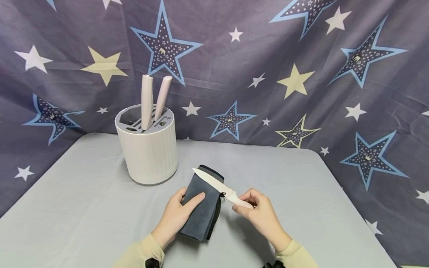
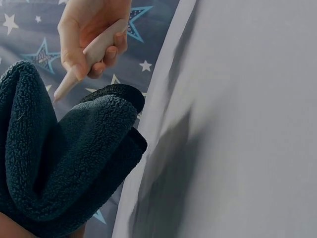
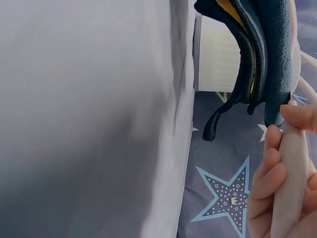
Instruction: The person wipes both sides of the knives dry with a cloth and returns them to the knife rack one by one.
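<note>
My left hand (image 1: 175, 214) grips a folded dark blue-grey cloth (image 1: 201, 208), the thumb lying on its top face. Seen from the left wrist, the cloth (image 2: 84, 148) is fuzzy, dark-edged and folded in layers. My right hand (image 1: 259, 210) holds a small white knife (image 1: 214, 182) by its pale handle, between thumb and curled fingers. The blade lies over the upper part of the cloth, tip toward the upper left. In the right wrist view the handle (image 3: 291, 173) runs along my palm, and a black loop (image 3: 212, 124) hangs from the cloth.
A white ribbed knife block (image 1: 147, 152) stands at the back left of the table, with two pale-handled knives (image 1: 146, 100) in its slotted top. A light grey cover lies over the table (image 1: 301, 193). Behind it hangs a grey curtain (image 1: 214, 74) with stars.
</note>
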The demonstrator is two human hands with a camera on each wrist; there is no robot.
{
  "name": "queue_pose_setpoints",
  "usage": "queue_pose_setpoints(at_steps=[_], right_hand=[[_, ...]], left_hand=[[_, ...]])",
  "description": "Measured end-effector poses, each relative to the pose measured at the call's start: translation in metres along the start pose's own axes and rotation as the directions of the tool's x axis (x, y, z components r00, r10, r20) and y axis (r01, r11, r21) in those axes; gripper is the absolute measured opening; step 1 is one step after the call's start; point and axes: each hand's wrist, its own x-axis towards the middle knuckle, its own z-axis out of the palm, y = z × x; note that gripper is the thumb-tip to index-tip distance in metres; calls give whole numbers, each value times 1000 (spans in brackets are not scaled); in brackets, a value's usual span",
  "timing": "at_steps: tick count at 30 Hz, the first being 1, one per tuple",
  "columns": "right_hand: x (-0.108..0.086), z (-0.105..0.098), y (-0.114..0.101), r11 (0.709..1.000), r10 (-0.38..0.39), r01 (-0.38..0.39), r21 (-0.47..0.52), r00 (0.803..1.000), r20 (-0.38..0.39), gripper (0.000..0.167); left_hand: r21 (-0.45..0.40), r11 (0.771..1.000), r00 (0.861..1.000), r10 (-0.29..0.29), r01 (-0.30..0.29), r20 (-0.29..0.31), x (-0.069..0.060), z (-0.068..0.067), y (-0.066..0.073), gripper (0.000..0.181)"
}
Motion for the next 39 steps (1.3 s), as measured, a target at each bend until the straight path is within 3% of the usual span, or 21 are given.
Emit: queue_pose_setpoints(at_steps=[19,32,39], right_hand=[[-1,-2,4,1000,7,-7,-6,1000,15,23],[-2,-4,6,1000,19,-19,-9,999,28,24],[-4,-4,5,1000,17,-16,-19,999,35,23]], left_hand=[[-18,1000,999,-22,22,-34,3,-20,4,39],[-47,995,996,-90,89,-16,5,-41,5,50],[-68,994,997,-80,80,3,5,-49,9,50]])
